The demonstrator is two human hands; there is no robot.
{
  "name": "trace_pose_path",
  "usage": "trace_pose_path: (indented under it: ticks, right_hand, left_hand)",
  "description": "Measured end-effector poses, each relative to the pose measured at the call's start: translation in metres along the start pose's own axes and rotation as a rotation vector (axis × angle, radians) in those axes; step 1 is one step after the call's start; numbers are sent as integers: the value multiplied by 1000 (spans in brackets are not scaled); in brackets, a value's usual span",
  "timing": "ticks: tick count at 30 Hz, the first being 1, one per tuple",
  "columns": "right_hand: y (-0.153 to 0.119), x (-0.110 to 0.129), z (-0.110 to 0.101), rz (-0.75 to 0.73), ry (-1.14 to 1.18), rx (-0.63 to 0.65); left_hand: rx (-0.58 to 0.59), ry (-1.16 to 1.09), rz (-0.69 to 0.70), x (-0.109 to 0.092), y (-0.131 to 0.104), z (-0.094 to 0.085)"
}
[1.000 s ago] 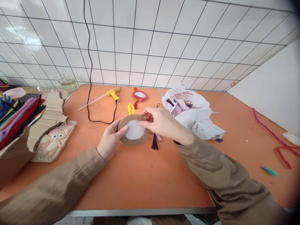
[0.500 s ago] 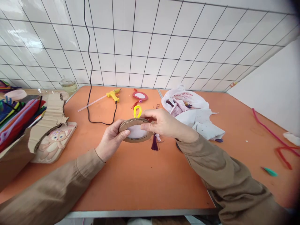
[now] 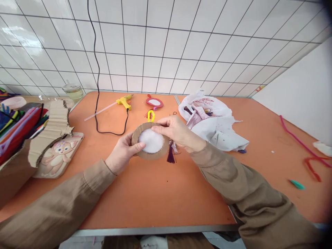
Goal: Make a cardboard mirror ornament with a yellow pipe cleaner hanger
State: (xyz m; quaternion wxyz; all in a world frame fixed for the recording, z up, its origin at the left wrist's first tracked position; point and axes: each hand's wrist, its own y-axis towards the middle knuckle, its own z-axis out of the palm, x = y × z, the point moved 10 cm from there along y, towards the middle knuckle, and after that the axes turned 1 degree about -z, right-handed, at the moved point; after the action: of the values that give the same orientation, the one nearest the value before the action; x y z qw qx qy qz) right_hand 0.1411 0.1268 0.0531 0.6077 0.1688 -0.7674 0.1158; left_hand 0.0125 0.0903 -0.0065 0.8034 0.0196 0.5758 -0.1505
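Note:
Between my two hands is a round cardboard frame (image 3: pixel 150 157) with a white centre (image 3: pixel 151 141), its face tilted toward me. A yellow fuzzy loop (image 3: pixel 151 116) stands up from its top edge. My left hand (image 3: pixel 126 150) grips the left side, thumb lying on the white centre. My right hand (image 3: pixel 178 133) pinches the upper right rim, thumb on the front and fingers behind, where they are partly hidden. Just right of the frame, a dark purple tassel (image 3: pixel 171 154) lies on the table, partly behind my right hand.
Behind the frame lie a yellow glue gun (image 3: pixel 125 102) with its black cord (image 3: pixel 110 132) and a red oval ornament (image 3: pixel 155 102). At right is a white plastic bag (image 3: pixel 220 128). Torn cardboard (image 3: pixel 52 121) and a cartoon-printed case (image 3: pixel 61 152) are at left. Fuzzy stems (image 3: pixel 298 140) lie far right.
The cardboard frame has tipped upright, so its white face shows rounder and fuller. Both hands still hold it. The whole view has shifted slightly.

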Motion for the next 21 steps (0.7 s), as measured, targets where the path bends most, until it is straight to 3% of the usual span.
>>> trace_pose_path:
  ticks: [10,17,21]
  right_hand:
    - [3,-8,2,26,32,34]
    - [5,-3,4,-61,-21,85]
    - [5,-1,9,-112,-75,141]
  left_hand:
    - [4,25,-27,7,4,-1]
    - [59,58,51,1,3,0]
    - [24,105,126,-10,1,-4]
